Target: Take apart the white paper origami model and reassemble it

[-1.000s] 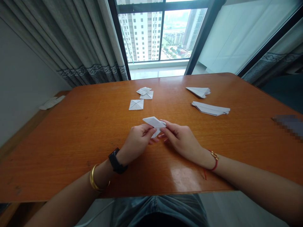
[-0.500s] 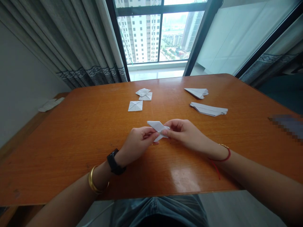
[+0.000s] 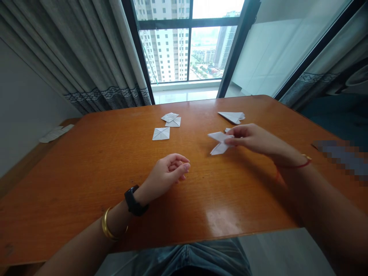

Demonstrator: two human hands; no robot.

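Note:
My right hand pinches a white folded-paper piece between thumb and fingers, raised above the table. Two pointed flaps of it spread leftward in a V shape; its other end is hidden by my fingers. My left hand hovers near the middle of the table with fingers loosely curled and apart, and nothing in it. Behind the right hand, a long folded paper strip is almost fully covered. Farther back lies a pointed folded paper.
Flat folded paper squares lie left of centre: a single one in front, two overlapping behind. The wooden table reaches toward a window. More paper lies at the far left. A blurred patch covers something at right.
My right hand has carried the folded paper away to the right and forward, over the long paper strip. My left hand has let go of it and stayed near the middle.

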